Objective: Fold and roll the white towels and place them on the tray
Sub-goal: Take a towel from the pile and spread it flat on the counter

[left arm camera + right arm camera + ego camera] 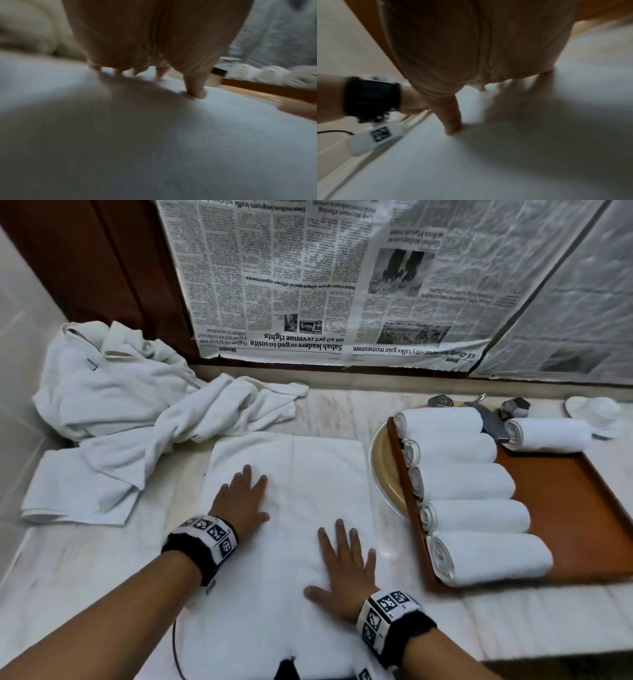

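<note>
A white towel (308, 484) lies spread flat on the counter in front of me, with a fold line down its middle. My left hand (244, 501) presses flat on its left half, fingers straight and spread. My right hand (346, 563) lies flat nearer the front right of the towel. Both wrist views show each palm down on the white towel (154, 148) (505, 162), blurred. To the right, a brown wooden tray (565, 508) holds several rolled white towels (469, 481) in a column, and one more roll (548, 435) at its far end.
A heap of loose white towels (130, 412) fills the back left of the counter. The tray partly covers a round tan plate (382, 470). Tap handles (513, 407) and a white dish (596, 409) sit behind the tray. Newspaper (308, 278) covers the wall behind.
</note>
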Demonstrator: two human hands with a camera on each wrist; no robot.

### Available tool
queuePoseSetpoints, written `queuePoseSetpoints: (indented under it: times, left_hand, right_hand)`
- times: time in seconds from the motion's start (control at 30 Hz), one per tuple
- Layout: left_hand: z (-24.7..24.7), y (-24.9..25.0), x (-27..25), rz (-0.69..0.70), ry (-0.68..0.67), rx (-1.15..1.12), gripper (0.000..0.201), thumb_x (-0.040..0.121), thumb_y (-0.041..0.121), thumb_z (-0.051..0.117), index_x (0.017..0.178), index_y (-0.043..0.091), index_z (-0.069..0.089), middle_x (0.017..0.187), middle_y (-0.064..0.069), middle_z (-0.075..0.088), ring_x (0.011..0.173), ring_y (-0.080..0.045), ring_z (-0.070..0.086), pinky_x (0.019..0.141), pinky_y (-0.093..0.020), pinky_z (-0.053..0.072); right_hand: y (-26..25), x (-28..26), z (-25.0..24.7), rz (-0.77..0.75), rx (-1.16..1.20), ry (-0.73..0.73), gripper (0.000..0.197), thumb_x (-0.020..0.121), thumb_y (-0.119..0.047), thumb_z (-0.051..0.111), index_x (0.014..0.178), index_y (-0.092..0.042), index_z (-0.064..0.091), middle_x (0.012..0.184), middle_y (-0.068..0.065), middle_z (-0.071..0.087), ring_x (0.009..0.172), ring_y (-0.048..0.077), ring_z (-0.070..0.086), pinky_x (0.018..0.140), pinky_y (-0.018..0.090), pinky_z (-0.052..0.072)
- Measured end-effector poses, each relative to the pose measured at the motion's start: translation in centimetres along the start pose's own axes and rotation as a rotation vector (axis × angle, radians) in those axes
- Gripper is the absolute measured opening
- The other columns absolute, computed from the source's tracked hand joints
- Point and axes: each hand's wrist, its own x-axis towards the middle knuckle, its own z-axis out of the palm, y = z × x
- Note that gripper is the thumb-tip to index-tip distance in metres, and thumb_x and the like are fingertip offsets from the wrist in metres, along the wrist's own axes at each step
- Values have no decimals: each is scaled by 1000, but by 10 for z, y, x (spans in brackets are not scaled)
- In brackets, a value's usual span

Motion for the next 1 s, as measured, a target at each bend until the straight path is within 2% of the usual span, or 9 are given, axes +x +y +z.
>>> queuePoseSetpoints:
  times: [0.13,0.2,0.3,0.43,0.6,0.7,0.77,0.87,1.0]
  left_hand:
    - [29,43,-85,157,-100,-160,69,100,44,47,157,24,14,165,2,2,151,-15,9,122,-30,11]
    - [49,51,-121,122,-134,-193,63,100,44,47,155,25,24,165,6,3,149,-13,14,120,-27,16]
    - [66,46,-150,-16,-62,-151,60,98,43,50,152,29,30,164,8,5,144,-20,24,116,-31,28]
    - [87,42,-179,-195,-78,-113,72,96,50,48,156,28,14,164,1,-4,142,-30,22,115,-37,30]
    - [109,51,-194,-336,-83,-125,74,100,50,40,155,35,-7,162,-7,-22,149,-35,-8,118,-44,25]
    - [109,59,-189,-389,-121,-144,74,102,42,41,156,30,-7,160,-14,-24,148,-39,-12,119,-44,20]
    - [110,66,-185,-416,-128,-134,69,105,35,38,157,23,-7,159,-19,-23,148,-41,-11,119,-44,18]
    - [114,77,-182,-442,-115,-116,65,107,26,31,155,11,-9,159,-23,-21,149,-39,-10,120,-42,15]
    - [119,78,-185,-419,-94,-98,63,108,23,28,154,6,-11,159,-24,-20,148,-40,-12,121,-42,1]
  right_hand:
    - [13,4,6,-38,-29,26,102,86,-73,44,149,-37,-27,147,-4,-50,136,22,-44,112,57,-20]
    - [11,5,6,-46,-31,27,103,86,-72,46,151,-36,-25,148,-3,-49,134,19,-44,112,58,-20]
    - [13,6,6,-51,-35,26,105,84,-73,49,151,-36,-24,146,-4,-49,136,20,-42,112,59,-18]
    - [16,7,7,-55,-37,43,109,82,-73,52,152,-35,-21,149,-4,-46,142,25,-37,113,59,-17]
    - [13,-3,8,-72,-98,63,102,87,-71,47,154,-30,-18,155,5,-39,144,29,-34,113,58,-17]
    - [-7,-28,19,-142,-222,183,87,97,-48,46,157,-21,-12,158,14,-32,144,35,-31,114,61,-16]
    - [-19,-50,38,-186,-196,191,82,99,-39,45,157,-21,-10,159,12,-30,144,34,-32,113,64,-17]
    - [-10,-71,70,-128,-95,77,75,101,-47,35,155,-31,-14,156,3,-37,143,31,-35,110,65,-20]
    - [21,-71,80,-242,-175,146,76,96,-63,29,154,-39,-14,156,-4,-38,145,25,-32,111,63,-19]
